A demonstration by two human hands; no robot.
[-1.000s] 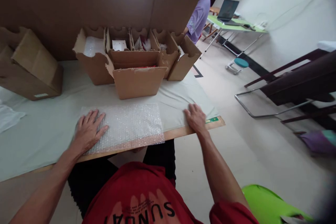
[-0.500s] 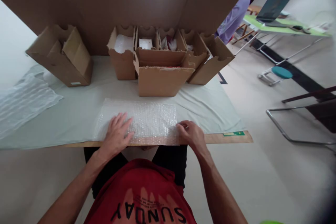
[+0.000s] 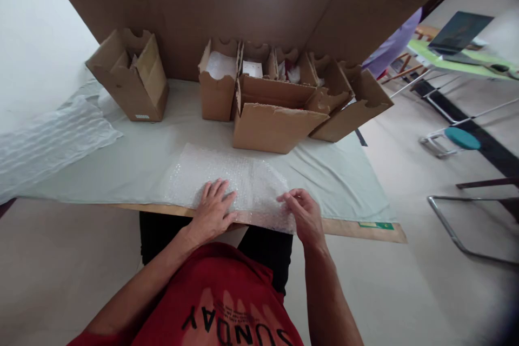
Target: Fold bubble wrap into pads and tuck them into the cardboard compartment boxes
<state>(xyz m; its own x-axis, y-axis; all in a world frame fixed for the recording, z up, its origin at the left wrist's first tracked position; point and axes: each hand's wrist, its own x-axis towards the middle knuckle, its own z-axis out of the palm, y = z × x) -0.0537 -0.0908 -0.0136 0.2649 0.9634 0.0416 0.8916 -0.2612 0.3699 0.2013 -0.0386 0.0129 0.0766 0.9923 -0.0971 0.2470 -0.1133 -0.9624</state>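
The bubble wrap (image 3: 253, 186) lay before the front box (image 3: 267, 127), spreading judged done, no fold yet completed, the left hand (image 3: 214, 208) flat and wide upon it, the right hand (image 3: 305, 213) apparently pinching its right edge.

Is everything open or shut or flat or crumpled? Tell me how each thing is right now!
Bubble wrap sheet: laid out mostly flat
Left hand: open, resting on the sheet
Right hand: fingers curled at the sheet's right edge; grip unclear
Front cardboard box: open-topped
Left cardboard box: open-topped
Tablecloth: spread out, wrinkled at right
Air-cushion film: rumpled
Laptop: open, lid raised
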